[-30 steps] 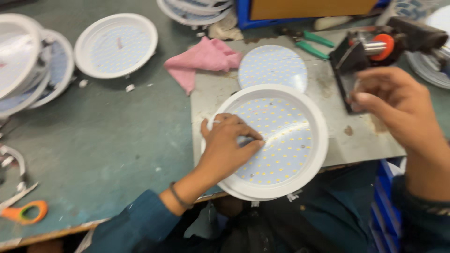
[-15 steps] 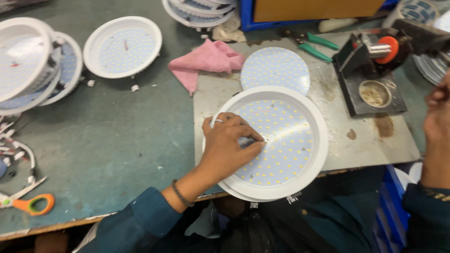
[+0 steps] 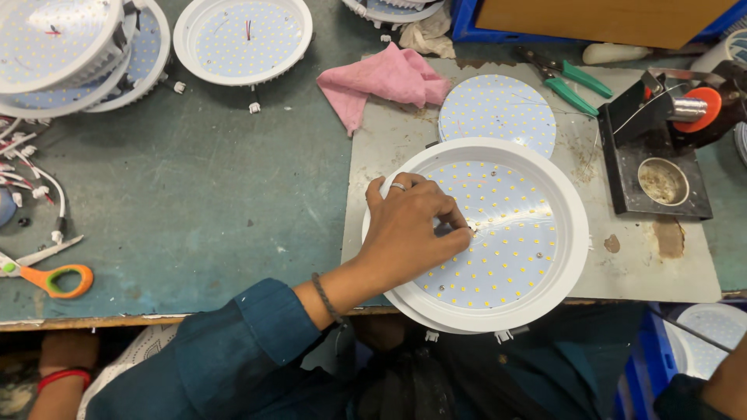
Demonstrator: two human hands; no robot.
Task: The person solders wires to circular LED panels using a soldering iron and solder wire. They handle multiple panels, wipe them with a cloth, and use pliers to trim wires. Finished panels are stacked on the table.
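No packages, labels, signs or screens in view.

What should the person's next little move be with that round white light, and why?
Probably bring the right hand back to the round light. Only the left hand rests on its dotted panel, fingertips near the centre; the right sits at the frame's lower corner, holding nothing visible.

From my feed there's a pink rag [image 3: 385, 82], green-handled pliers [image 3: 572, 82], orange scissors [image 3: 50, 276], a loose LED disc [image 3: 498, 109] and a black solder stand [image 3: 661, 155] lying around.
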